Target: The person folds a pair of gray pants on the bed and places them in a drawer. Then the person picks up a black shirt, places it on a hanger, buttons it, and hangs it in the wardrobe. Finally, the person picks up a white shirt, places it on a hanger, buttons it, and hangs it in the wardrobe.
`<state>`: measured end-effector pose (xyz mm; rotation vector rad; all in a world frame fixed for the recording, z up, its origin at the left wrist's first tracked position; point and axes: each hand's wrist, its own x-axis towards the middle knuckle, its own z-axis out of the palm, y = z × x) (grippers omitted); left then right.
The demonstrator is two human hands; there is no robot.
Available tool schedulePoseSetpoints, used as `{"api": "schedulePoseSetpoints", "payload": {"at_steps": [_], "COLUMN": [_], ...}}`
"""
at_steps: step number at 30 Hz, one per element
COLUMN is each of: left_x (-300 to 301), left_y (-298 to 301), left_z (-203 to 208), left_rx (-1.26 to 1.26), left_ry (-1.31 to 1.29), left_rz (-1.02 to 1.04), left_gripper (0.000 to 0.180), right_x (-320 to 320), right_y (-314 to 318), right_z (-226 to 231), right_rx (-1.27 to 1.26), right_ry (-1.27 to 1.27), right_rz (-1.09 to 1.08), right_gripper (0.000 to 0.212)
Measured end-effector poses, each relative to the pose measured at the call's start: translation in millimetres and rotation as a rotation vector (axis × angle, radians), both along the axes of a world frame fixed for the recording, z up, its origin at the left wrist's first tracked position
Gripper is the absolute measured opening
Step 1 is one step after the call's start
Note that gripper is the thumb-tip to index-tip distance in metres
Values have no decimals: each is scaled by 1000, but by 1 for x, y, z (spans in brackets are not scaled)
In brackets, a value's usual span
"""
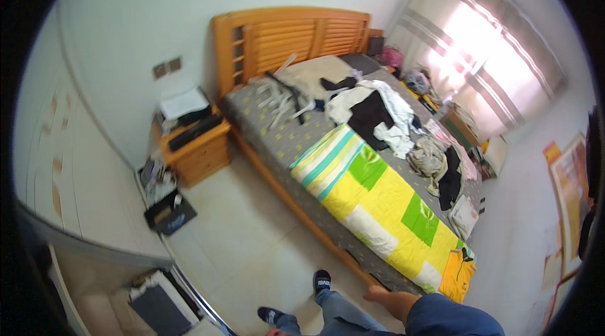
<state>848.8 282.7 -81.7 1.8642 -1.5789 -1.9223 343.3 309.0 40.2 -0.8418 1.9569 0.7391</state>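
Note:
My right hand (376, 292) reaches out from a dark blue sleeve near the bed's wooden side rail (296, 229). It is small and blurred, so its fingers cannot be made out. Of my left hand, only a sliver of skin (275, 332) shows at the lower edge. Closest to the right hand is a folded yellow, green and white quilt (372, 210) along the near side of the bed. A yellow-orange garment (457, 276) lies at the quilt's lower end. Dark, white and grey clothes (372, 118) are heaped across the grey patterned mattress (268, 131).
A wooden nightstand (200, 156) with papers and dark items stands left of the bed. Beside it on the floor is a black box (170, 213). An open cabinet (94, 289) fills the lower left. Curtains (466, 46) cover the window; pictures (573, 197) hang at right.

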Motion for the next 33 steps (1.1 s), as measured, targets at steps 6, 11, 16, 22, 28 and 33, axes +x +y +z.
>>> {"api": "schedulePoseSetpoints", "payload": {"at_steps": [6,11,16,22,28,33], "left_x": [12,-85,-163,-372,-615,-804], "left_y": [-192,-261,-255,-316,-463,-634], "left_z": [93,118,113,75,68,44], "left_rx": [-96,-323,-453,-488,-349,-460], "left_ry": [-293,-434,-469,-130,86,271], "left_rz": [-1,12,-149,-464,-519,-444], "left_gripper": [37,39,40,38,39,46], "right_x": [27,-108,-205,-203,-136,-76], "right_y": [31,46,27,50,143,115], "right_z": [-12,-54,-61,-56,-46,62], "right_rx": [-404,-415,-706,-894,-717,-356], "right_ry": [-359,-300,-131,3,-110,131], "right_rz": [-204,-395,-824,-767,-1469,-1464], "right_gripper": [61,62,48,50,44,41]}}
